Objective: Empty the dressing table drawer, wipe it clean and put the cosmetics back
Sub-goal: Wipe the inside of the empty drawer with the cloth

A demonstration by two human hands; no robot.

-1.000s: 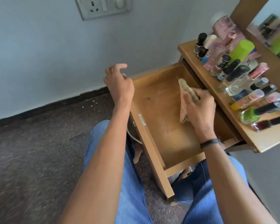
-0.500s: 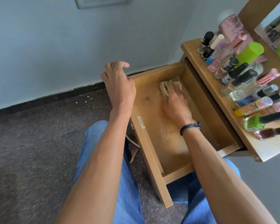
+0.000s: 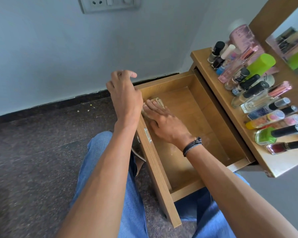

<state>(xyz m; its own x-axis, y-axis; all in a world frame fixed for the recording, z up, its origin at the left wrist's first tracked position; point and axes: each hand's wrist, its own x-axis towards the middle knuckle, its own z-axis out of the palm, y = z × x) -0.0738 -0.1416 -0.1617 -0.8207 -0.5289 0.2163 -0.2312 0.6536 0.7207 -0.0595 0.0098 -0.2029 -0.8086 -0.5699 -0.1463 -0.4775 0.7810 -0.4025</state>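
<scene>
Right at the bottom, two legs in blue denim jeans point(image 3: 110, 169) sit on either side of the pulled-out light brown wooden drawer point(image 3: 160, 177), with both bare forearms reaching forward over them. There's a small metal fitting point(image 3: 148, 134) on the top edge of the drawer front. The right wrist wears a black cord wristband point(image 3: 192, 145).

The right hand point(image 3: 165, 124) is down inside the drawer, palm flat. Its fingers point(image 3: 153, 107) are stretched out straight and pressed on top of a crumpled beige cloth point(image 3: 159, 101). The cloth sits on the drawer floor in the far left corner, against the front panel, and only its far edge peeks out beyond the fingertips. The rest of the drawer floor is bare wood with pale smudges.

Just left of it, the left hand point(image 3: 126, 95) hangs over the far end of the drawer front. Its fingers point(image 3: 117, 74) are loosely curled, the thumb sticks out and it holds nothing. I can't tell whether it touches the wood.

On the right, the wooden bench point(image 3: 218, 93) carries the cosmetics point(image 3: 258, 93), packed in a crowded row. A red nail polish bottle point(image 3: 275, 148) is nearest, then a green nail polish bottle point(image 3: 265, 136) and clear perfume bottles. Farther back are a lime-green capped bottle point(image 3: 260, 64) and a tall pink can point(image 3: 243, 36). A mirror point(image 3: 292, 31) stands behind them. Dark speckled floor point(image 3: 33, 152) runs to a pale wall, where a white socket plate point(image 3: 108, 4) is mounted.
</scene>
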